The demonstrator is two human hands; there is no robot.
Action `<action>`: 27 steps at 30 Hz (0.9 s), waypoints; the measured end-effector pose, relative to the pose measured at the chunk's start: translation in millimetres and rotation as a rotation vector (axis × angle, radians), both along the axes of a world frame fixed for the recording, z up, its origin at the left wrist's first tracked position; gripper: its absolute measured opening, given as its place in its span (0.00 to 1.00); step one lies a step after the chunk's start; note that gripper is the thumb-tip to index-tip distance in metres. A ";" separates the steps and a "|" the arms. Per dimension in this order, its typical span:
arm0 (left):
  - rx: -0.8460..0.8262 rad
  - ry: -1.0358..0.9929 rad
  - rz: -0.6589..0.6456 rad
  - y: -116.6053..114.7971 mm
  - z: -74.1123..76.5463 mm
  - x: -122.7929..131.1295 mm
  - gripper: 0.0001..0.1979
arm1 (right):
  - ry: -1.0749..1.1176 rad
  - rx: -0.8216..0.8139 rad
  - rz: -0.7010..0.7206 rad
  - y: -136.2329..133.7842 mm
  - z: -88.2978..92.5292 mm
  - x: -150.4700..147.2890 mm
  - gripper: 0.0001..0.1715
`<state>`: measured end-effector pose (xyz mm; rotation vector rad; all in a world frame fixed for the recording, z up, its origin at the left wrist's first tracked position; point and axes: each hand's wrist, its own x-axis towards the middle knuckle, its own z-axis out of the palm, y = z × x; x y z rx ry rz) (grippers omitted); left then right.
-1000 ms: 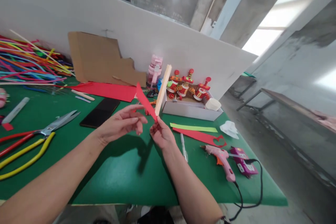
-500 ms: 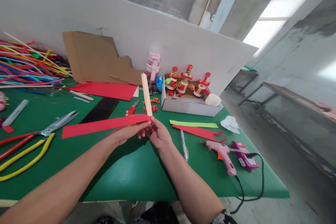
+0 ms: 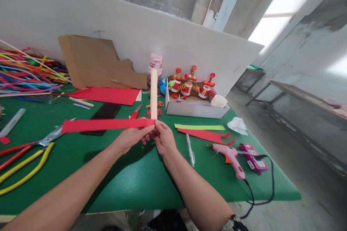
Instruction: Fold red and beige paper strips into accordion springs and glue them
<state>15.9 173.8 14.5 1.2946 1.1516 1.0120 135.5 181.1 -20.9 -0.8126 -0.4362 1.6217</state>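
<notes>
Now the red paper strip (image 3: 105,125) lies flat and level in the air, stretching out toward the left side of the green table (image 3: 130,184). A second ago it stood up on its tip, and then it swung down sideways. The wooden stick (image 3: 154,94) has also turned, from leaning to the right to standing almost straight up. So the strip and the stick now make a corner shape where they meet, and it looks like the person is lining them up there.

On the left edge of the table lie the scissors (image 3: 43,140) and yellow pliers (image 3: 24,166), with a heap of colored straws (image 3: 24,72) at the back left corner. A black phone (image 3: 104,112) lies under the strip.

The left hand (image 3: 132,138) is curled, and its fingertips pinch the right end of the strip. The right hand (image 3: 162,138) is closed too, pinching the bottom of the stick and touching the same end of the strip. Both hands are held just above the middle of the table.

Farther right, near the back edge, is an open white box (image 3: 195,109). Red toy figures (image 3: 191,83) stand in it, and a stack of white paper cups (image 3: 219,101) lies at its right end. A pink glue gun (image 3: 230,158) rests near the right edge.
</notes>
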 end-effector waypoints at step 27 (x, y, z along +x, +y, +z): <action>0.404 0.196 0.186 -9.2 7.8 -6.7 0.08 | -0.078 0.351 0.020 -7.4 23.0 3.3 0.16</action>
